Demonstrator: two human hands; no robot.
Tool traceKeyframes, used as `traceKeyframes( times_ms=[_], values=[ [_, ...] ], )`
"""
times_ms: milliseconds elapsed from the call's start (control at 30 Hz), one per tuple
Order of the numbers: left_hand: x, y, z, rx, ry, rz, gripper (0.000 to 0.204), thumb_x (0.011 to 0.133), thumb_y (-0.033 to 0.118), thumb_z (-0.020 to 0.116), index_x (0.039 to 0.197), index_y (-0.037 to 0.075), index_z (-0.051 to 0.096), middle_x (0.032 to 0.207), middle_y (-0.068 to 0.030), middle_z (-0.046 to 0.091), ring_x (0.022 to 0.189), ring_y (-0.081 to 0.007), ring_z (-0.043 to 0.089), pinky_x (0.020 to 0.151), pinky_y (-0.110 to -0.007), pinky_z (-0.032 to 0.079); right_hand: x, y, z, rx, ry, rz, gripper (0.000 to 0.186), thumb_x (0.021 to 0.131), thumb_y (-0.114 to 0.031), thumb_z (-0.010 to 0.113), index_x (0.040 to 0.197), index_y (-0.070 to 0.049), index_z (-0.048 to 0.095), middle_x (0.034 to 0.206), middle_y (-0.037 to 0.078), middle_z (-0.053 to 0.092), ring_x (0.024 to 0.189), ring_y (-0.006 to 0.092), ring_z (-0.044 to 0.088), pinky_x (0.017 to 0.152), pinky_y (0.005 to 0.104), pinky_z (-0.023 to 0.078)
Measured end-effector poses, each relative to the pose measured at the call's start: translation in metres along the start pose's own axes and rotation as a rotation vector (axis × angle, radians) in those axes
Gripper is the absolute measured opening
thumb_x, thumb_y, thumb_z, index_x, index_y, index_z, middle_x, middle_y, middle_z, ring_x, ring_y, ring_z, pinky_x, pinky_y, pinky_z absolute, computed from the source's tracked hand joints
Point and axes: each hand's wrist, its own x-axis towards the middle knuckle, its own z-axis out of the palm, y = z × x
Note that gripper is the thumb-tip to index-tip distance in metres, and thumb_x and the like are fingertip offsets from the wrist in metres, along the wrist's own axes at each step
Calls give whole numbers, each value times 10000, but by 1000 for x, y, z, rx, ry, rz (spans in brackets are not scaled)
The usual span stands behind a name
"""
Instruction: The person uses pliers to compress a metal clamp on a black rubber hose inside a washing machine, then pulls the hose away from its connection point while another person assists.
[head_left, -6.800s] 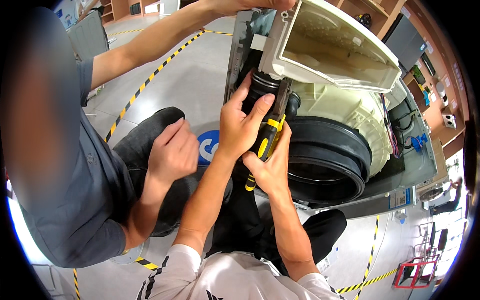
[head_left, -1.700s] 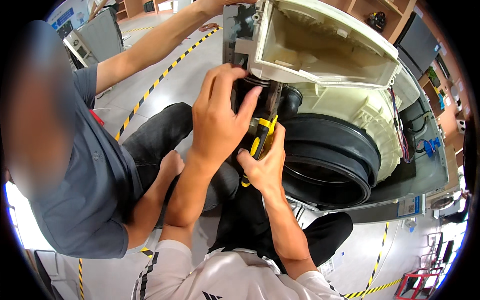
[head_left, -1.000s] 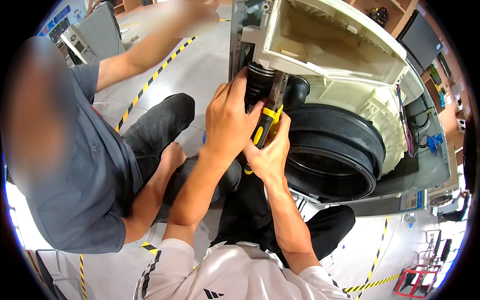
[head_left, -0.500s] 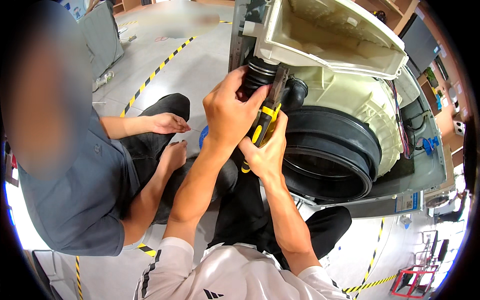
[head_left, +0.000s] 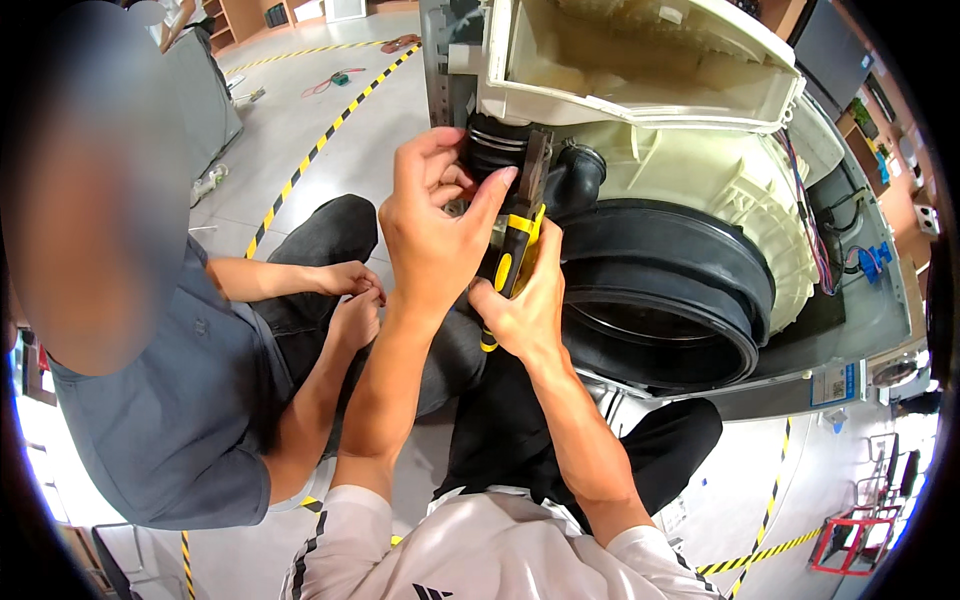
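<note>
My left hand (head_left: 440, 225) is at a short black corrugated hose (head_left: 492, 145) beneath the pale plastic housing. Its curled fingers touch the hose's left side, and the thumb lies across the lower front, so the grip looks loose. My right hand (head_left: 525, 310) is closed round pliers (head_left: 515, 250) with yellow and black handles. Their metal jaws point up along the hose's right side; what they bite on, if anything, cannot be made out. Just right of the jaws is a black rubber elbow (head_left: 578, 178) with a clamp round its end.
A large black rubber door gasket (head_left: 670, 260) fronts the cream washing-machine tub (head_left: 700, 170). Above is the open, stained plastic housing (head_left: 640, 60). Wires (head_left: 800, 220) run down the right side. A person in grey (head_left: 190, 400) sits close on my left, hands together.
My left fingers have loosened and drawn to the hose's left side. The pliers stay beside the hose in my right hand. The person on the left has brought both hands together.
</note>
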Motion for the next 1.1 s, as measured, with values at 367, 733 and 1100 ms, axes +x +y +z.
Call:
traceKeyframes(
  times_ms=[367, 733, 1100],
  values=[
    [31, 27, -20, 586, -263, 557, 191, 772, 10, 746, 944, 9, 663, 881, -74, 611, 638, -173, 626, 549, -283, 522, -1, 11, 6, -52, 14, -31, 718, 637, -82, 704, 1274, 16, 389, 1017, 150, 574, 890, 232, 576, 804, 339, 489],
    [50, 39, -19, 813, -378, 773, 109, 753, 66, 743, 828, 41, 668, 721, -47, 596, 613, -225, 606, 518, -322, 476, 1, 17, 11, -105, 62, -108, 701, 636, -102, 720, 1247, 10, 396, 912, 96, 534, 765, 179, 497, 700, 301, 449],
    [43, 28, -22, 815, -308, 831, 130, 752, 27, 750, 853, 38, 670, 796, -70, 625, 682, -239, 625, 573, -317, 502, 1, 18, 10, -77, 53, -112, 720, 632, -92, 720, 1266, 10, 395, 957, 97, 549, 790, 176, 512, 723, 297, 453]
  ],
)
